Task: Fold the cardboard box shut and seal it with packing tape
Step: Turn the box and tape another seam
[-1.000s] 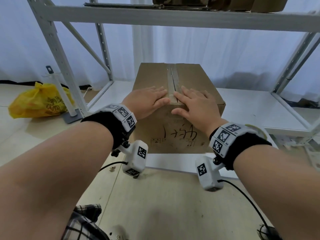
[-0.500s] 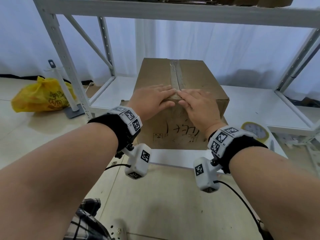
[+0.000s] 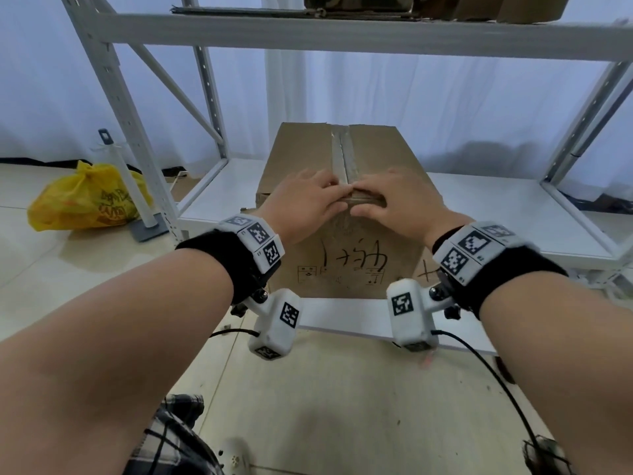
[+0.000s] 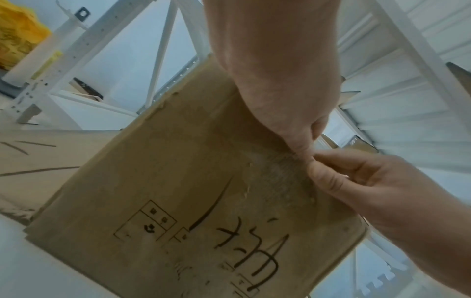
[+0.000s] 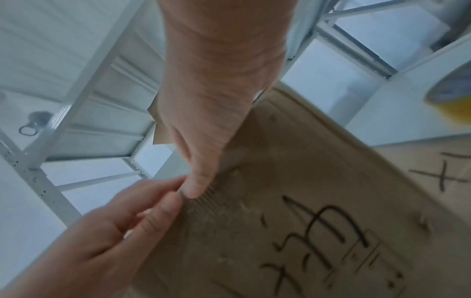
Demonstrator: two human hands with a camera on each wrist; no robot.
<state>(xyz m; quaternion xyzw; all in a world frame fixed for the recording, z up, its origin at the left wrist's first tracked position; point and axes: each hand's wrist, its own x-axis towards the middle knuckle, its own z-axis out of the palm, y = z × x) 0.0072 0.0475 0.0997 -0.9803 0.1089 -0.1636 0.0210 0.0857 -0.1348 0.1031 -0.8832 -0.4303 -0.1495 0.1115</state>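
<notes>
Head view: closed box (image 3: 337, 214) sits on the lowest white shelf (image 3: 496, 214) of a metal rack, flaps down, a strip of tape (image 3: 341, 156) running along the top seam. Left hand (image 3: 303, 209) and right hand (image 3: 399, 205) lie flat on the near top edge, fingers straight, fingertips meeting at the seam; thumbs hang over the front face. Handwritten black marks on the front face. Yellow bag (image 3: 89, 198) on the floor left of the rack. Left wrist view: left hand (image 4: 275, 80) lies over the top edge, its thumb tip touching the right hand's (image 4: 377, 185) thumb at the tape end on the front face of the box (image 4: 178, 201). Right wrist view: right hand (image 5: 211, 100) presses its thumb on the ribbed tape (image 5: 203, 209), left hand (image 5: 102, 231) alongside, fingers extended. A yellow tape roll (image 5: 451, 100) rests on the shelf right of the box (image 5: 318, 211), well apart from both hands.
</notes>
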